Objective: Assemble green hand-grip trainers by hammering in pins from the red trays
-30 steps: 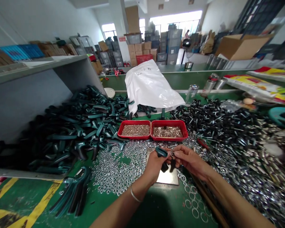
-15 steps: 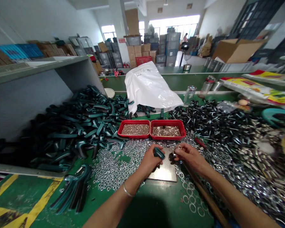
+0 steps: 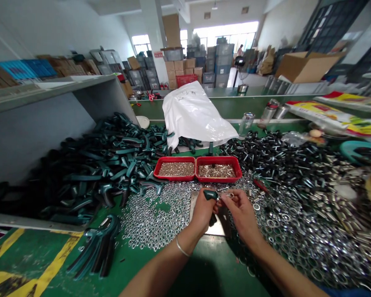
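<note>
My left hand point(image 3: 202, 211) is shut around a dark green plastic handle point(image 3: 210, 195), whose black lower end point(image 3: 213, 220) pokes out below my fingers. My right hand point(image 3: 238, 210) pinches a small metal nut point(image 3: 230, 195) between finger and thumb, right by the handle's top end. The two hands almost touch. Both hover above a flat steel plate point(image 3: 223, 220), much of it hidden beneath them. Loose silver nuts and washers point(image 3: 151, 218) spread around the plate.
Two red trays point(image 3: 174, 170) of small metal parts stand just beyond my hands. A large heap of green handles point(image 3: 111, 165) lies left, black bolts point(image 3: 275, 156) lie right, and a white plastic bag point(image 3: 194, 115) sits behind. Boxes and crates fill the room's back.
My hands have come closer together, and the nut in my right hand now sits against the handle's end. The view has shifted slightly.
</note>
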Available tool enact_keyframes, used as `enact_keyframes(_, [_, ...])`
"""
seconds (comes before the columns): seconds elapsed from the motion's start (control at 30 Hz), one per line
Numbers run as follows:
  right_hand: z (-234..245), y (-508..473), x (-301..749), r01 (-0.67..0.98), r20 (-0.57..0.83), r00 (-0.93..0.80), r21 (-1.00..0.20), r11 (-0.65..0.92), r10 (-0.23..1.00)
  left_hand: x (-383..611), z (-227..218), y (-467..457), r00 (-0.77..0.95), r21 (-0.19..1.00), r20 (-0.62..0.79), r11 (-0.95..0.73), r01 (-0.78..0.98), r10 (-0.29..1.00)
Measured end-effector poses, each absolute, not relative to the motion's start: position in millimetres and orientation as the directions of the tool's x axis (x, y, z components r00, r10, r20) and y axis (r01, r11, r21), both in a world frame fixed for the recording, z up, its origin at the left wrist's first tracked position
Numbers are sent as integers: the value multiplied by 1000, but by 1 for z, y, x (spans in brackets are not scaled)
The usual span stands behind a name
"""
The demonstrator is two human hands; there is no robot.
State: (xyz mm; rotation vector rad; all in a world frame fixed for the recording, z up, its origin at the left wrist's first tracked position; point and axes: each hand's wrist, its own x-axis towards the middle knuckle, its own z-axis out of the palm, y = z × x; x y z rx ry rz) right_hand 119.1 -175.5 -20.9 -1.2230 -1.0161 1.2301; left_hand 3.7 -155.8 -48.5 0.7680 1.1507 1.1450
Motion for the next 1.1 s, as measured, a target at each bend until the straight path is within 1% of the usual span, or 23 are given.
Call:
enact_keyframes(0.1, [-23, -176, 118, -121, -70, 147, -991, -52, 987, 1, -50, -156, -35, 899, -298, 268, -346, 954])
enact_keyframes(0.3, [-21, -175, 114, -70, -37, 150, -997, -26, 988, 3, -52, -157, -48, 902, -323, 292, -317, 945])
enact_keyframes(0.37, [-22, -178, 110, -3, -9, 134, -1000, -9, 991, 6, -53, -158, -50, 900, -321, 289, -325, 946])
enact_keyframes(0.47, [-28, -177, 111, 143, 62, 119, -989, 45, 991, 7, -56, -161, -41, 879, -334, 296, -374, 942])
enact_keyframes(0.5, [-30, -175, 115, 183, 79, 116, -981, 57, 990, 6, -56, -162, -6, 866, -348, 318, -387, 938])
enact_keyframes(0.53, [-32, -172, 119, 202, 81, 103, -978, 59, 991, 4, -55, -163, 63, 852, -360, 356, -384, 931])
enact_keyframes(0.57, [-33, -169, 124, 192, 60, 73, -980, 45, 995, 2, -52, -166, 168, 840, -366, 403, -365, 915])
enact_keyframes(0.67, [-30, -156, 137, 56, -65, -106, -997, -60, 992, -8, -36, -176, 503, 826, -324, 499, -261, 801])
enact_keyframes(0.73, [-26, -149, 140, -20, -125, -220, -991, -132, 968, -14, -24, -182, 609, 813, -280, 521, -261, 742])
enact_keyframes(0.77, [-24, -145, 141, -31, -145, -267, -987, -159, 953, -16, -19, -184, 634, 798, -259, 531, -284, 729])
enact_keyframes(0.83, [-21, -142, 142, -1, -165, -342, -985, -175, 925, -18, -15, -185, 640, 763, -233, 546, -346, 732])
enact_keyframes(0.87, [-20, -143, 144, 43, -153, -357, -988, -147, 921, -19, -15, -184, 612, 752, -232, 538, -381, 757])
enact_keyframes(0.93, [-21, -154, 153, 229, -72, -352, -973, 11, 933, -23, -19, -178, 473, 758, -235, 465, -457, 849])
enact_keyframes(0.97, [-23, -164, 161, 360, -16, -356, -925, 122, 934, -26, -22, -173, 371, 773, -232, 402, -491, 899])
enact_keyframes(1.0, [-26, -177, 168, 495, 30, -376, -839, 228, 926, -30, -24, -167, 260, 792, -220, 328, -515, 940])
enact_keyframes(1.03, [-30, -192, 176, 618, 57, -409, -717, 323, 911, -34, -25, -161, 160, 815, -202, 257, -520, 966])
enact_keyframes(1.1, [-38, -222, 189, 781, 37, -458, -460, 422, 888, -42, -26, -148, 36, 868, -165, 162, -469, 986])
